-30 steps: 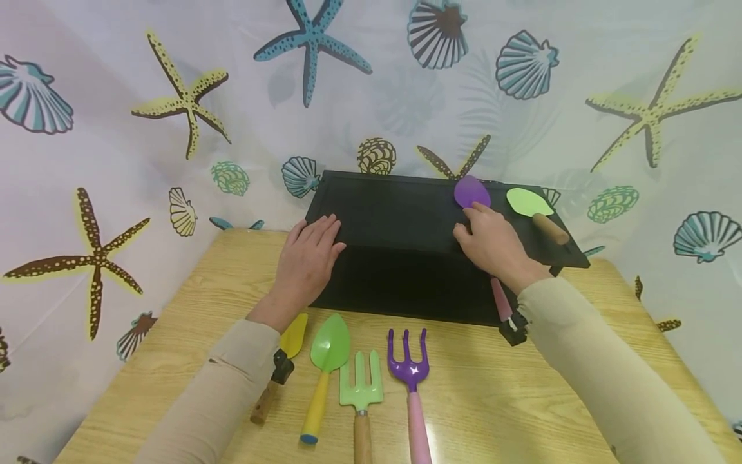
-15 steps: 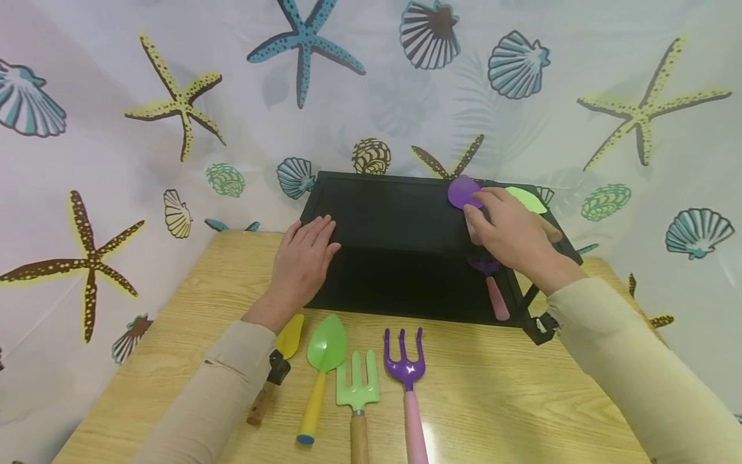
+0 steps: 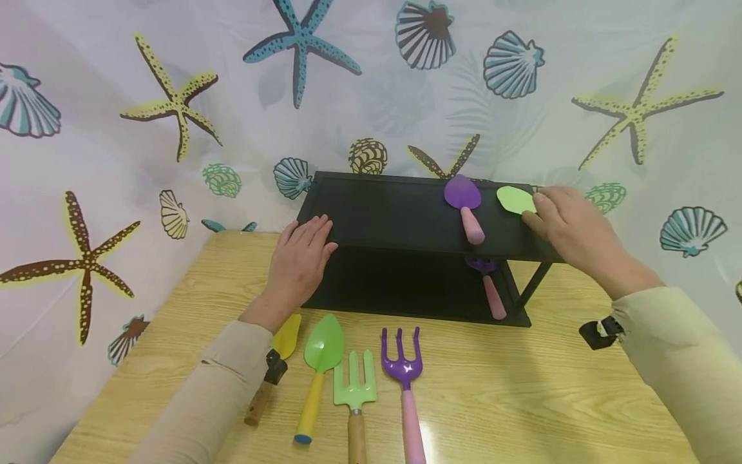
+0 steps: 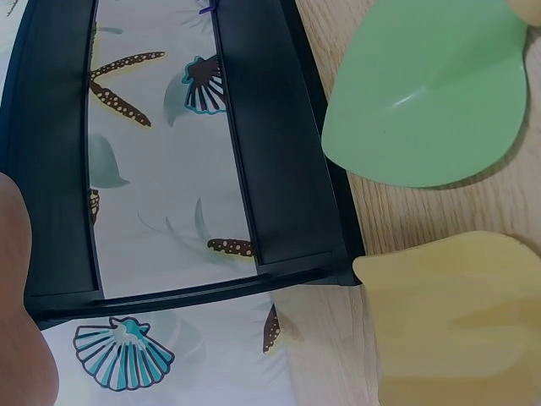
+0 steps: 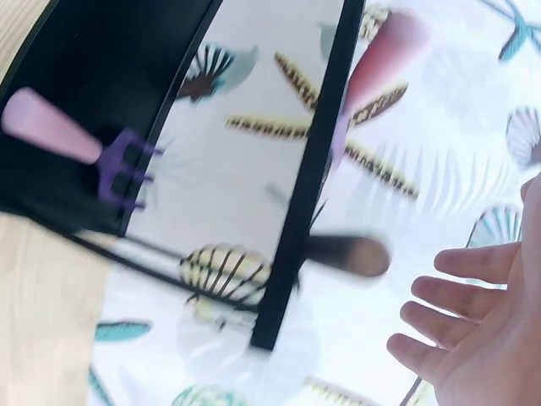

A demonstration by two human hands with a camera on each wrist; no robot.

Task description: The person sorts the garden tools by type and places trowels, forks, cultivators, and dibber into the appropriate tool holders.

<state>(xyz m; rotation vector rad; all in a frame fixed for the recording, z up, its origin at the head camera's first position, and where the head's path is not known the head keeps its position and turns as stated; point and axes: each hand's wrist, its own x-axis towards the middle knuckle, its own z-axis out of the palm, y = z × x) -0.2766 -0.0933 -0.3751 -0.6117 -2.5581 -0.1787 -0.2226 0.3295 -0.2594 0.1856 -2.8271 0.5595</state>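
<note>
My left hand (image 3: 294,265) rests, fingers straight, on the left end of a black two-tier shelf (image 3: 382,216). At its top right, my right hand (image 3: 574,225) is beside a light green trowel (image 3: 514,200); in the head view it hides the trowel's wooden handle. The right wrist view shows extended fingers (image 5: 461,300) apart from that handle (image 5: 351,256). Left of it on the top tier lies a purple trowel (image 3: 462,192) with a pink handle. A small purple hand fork (image 3: 494,298) with a pink handle lies on the lower tier.
Before the shelf on the wooden table (image 3: 522,386) lie a yellow trowel (image 3: 286,335), a green trowel (image 3: 324,343) with a yellow handle, a light green fork (image 3: 355,388) and a purple fork (image 3: 402,368). A shell-patterned cloth (image 3: 371,84) hangs behind.
My right hand has left the purple trowel and moved right, to the light green trowel's handle. The purple trowel stays on the top tier. My left hand stays on the shelf.
</note>
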